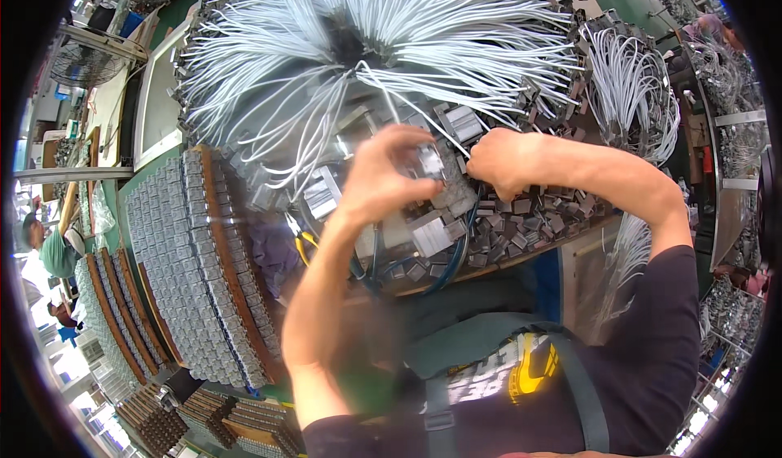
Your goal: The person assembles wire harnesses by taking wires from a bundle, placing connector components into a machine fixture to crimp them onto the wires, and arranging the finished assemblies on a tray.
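My left hand [376, 174] is over the middle of the bench, thumb and fingers curved apart. A small bright metal block [430, 161] shows in the gap between them; whether they touch it I cannot tell. Close by on the right, my right hand [501, 163] is closed, its fingertips pinched at the end of a white cable [444, 134]. That cable runs back up to a large fan of white cables [456, 34]. Around my hands lie silver ribbed metal blocks, one [462, 122] beyond the fingers and another [432, 236] nearer me.
Many small metal pieces [521, 226] are heaped under my right forearm. Yellow-handled pliers [304, 242] and a blue hose [452, 258] lie near my left forearm. Rows of grey parts [179, 254] stand at left; another white cable bundle [623, 79] hangs at right.
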A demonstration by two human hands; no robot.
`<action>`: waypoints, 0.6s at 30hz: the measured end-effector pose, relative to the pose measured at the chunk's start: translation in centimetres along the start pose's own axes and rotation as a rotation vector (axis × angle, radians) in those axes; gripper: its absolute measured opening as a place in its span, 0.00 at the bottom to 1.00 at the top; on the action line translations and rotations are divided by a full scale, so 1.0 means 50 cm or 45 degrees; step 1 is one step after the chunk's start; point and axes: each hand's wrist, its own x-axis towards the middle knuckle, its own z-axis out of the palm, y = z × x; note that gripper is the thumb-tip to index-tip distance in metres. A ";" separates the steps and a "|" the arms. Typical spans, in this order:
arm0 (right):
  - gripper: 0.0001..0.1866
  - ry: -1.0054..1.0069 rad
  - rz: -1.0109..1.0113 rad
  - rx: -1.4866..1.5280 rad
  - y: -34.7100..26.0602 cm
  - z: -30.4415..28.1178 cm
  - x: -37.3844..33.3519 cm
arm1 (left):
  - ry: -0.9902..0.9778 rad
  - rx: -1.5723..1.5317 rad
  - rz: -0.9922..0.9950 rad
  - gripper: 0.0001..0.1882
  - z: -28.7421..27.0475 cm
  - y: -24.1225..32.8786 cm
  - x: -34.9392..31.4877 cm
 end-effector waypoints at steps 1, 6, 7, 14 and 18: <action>0.16 0.105 -0.017 -0.081 -0.001 0.015 0.005 | 0.011 0.126 0.049 0.30 -0.028 0.030 0.009; 0.24 0.041 -0.070 0.036 0.002 -0.020 -0.009 | -0.007 1.110 -0.171 0.23 -0.188 0.162 0.030; 0.25 -0.019 -0.210 0.283 0.003 -0.031 -0.009 | 0.051 1.283 -0.027 0.23 -0.196 0.159 0.020; 0.24 0.366 -0.920 1.881 -0.037 -0.047 -0.011 | 0.107 0.612 0.054 0.26 -0.061 0.063 -0.122; 0.28 1.255 -0.471 0.483 -0.063 -0.020 0.014 | 0.163 0.311 -0.032 0.30 0.001 -0.029 -0.166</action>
